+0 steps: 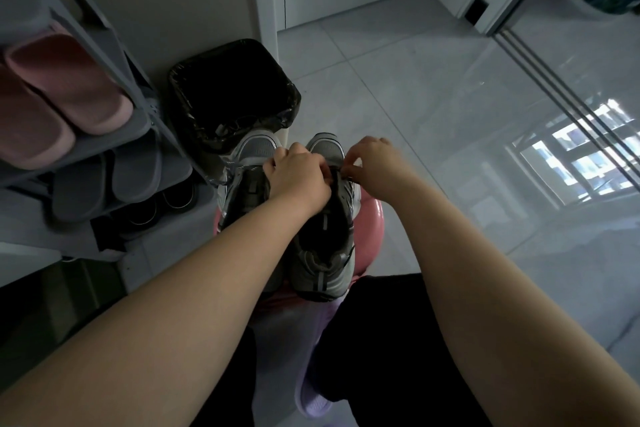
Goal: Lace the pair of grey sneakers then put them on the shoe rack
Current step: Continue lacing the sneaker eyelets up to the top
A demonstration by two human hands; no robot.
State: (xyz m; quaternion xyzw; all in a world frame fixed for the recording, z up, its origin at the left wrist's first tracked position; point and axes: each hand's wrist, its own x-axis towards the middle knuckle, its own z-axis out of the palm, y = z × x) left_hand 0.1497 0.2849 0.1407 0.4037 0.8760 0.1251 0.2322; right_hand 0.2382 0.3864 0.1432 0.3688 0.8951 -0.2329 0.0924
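Lacing right sneaker on pink stool — gripping its tongue w/ left hand, pinching lace near toe end w/ right hand; leaving left sneaker beside it, own cord dangling, prob. unfinished — shoe rack step pending.

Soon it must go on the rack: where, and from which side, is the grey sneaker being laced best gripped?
Grip the grey mesh sneaker at its padded heel collar from above on your near side: the heel faces you, the opening faces up, and the left hand and right hand occupy the laced front.
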